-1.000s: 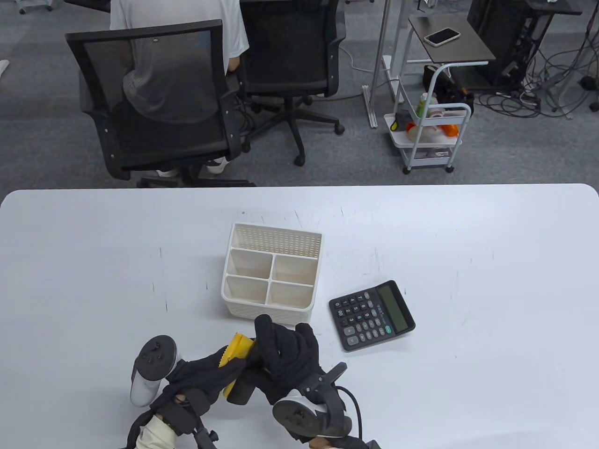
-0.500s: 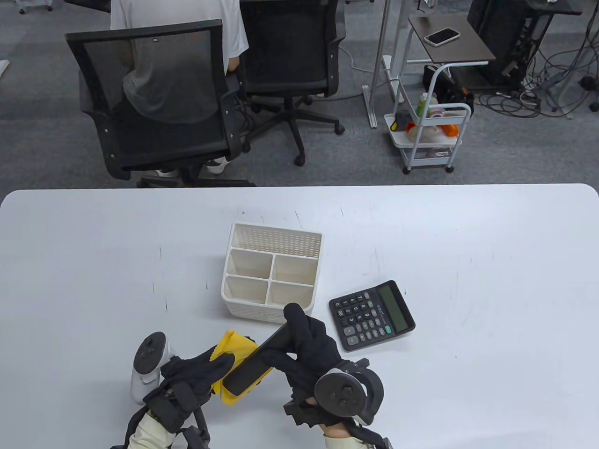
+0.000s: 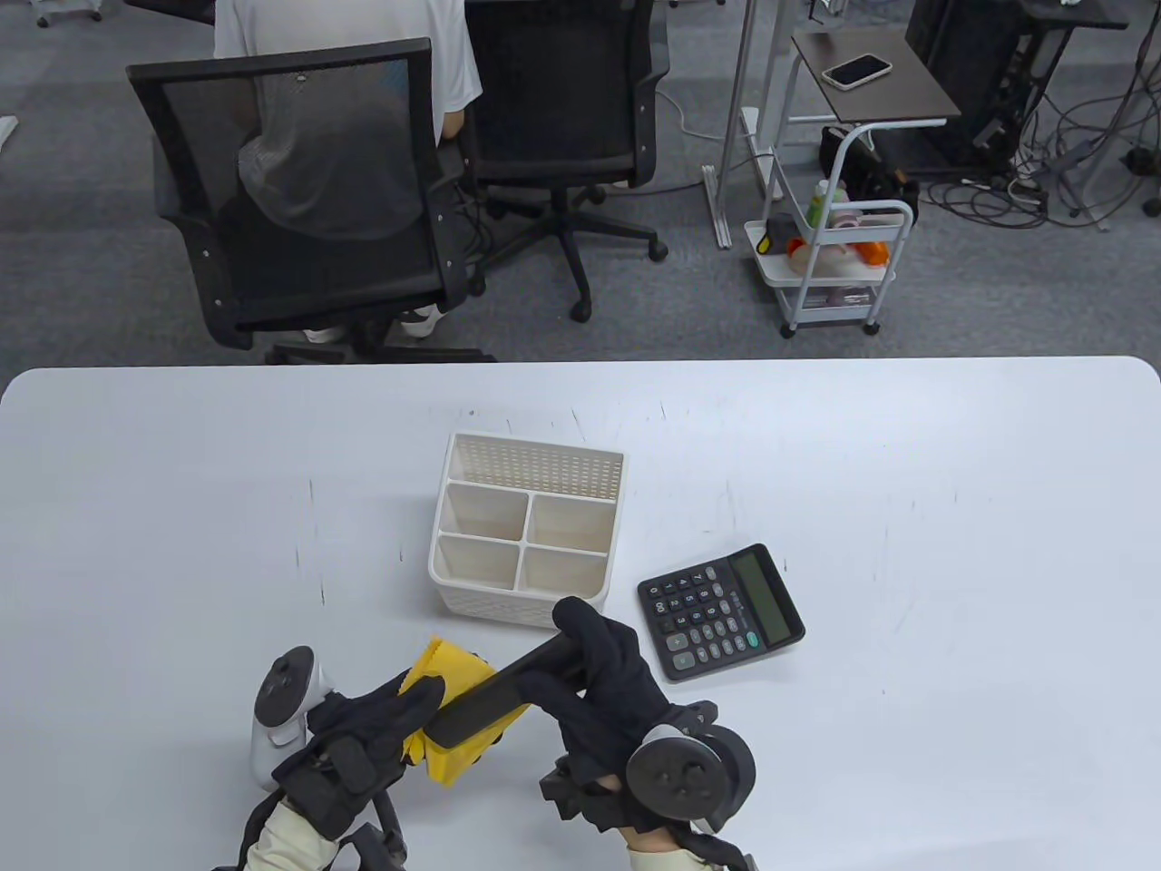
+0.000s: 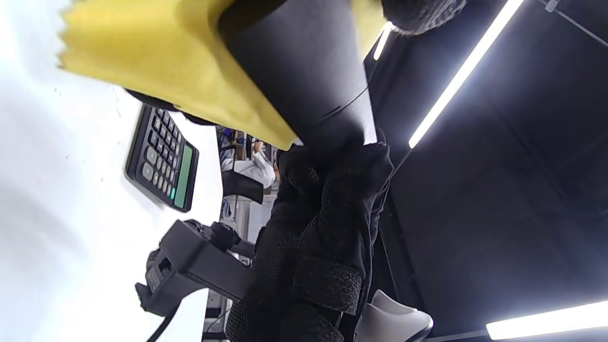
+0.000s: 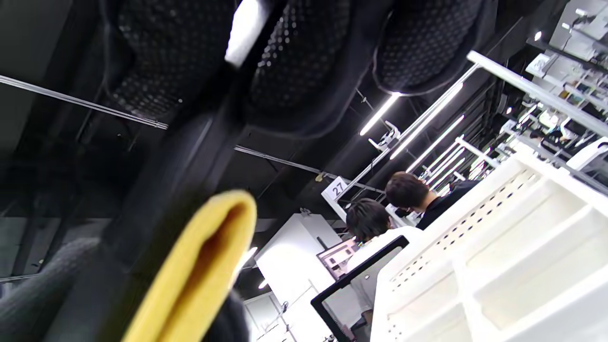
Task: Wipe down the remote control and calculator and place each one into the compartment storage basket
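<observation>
My right hand (image 3: 594, 676) grips the upper end of the black remote control (image 3: 494, 694), lifted off the table and tilted. My left hand (image 3: 381, 726) holds a yellow cloth (image 3: 453, 676) wrapped under the remote's lower end. In the left wrist view the cloth (image 4: 180, 66) folds around the remote (image 4: 304, 71). The black calculator (image 3: 721, 611) lies flat on the table right of the hands, also visible in the left wrist view (image 4: 161, 159). The white compartment storage basket (image 3: 526, 531) stands just beyond the hands, with its walls (image 5: 498, 247) close in the right wrist view.
The white table (image 3: 907, 508) stretches wide to either side. Beyond its far edge stand office chairs (image 3: 299, 190) with a seated person, and a white trolley (image 3: 834, 263).
The right hand has swung the remote up and out from between both hands, now gripping its upper end. The left hand slid the cloth down to the remote's lower end.
</observation>
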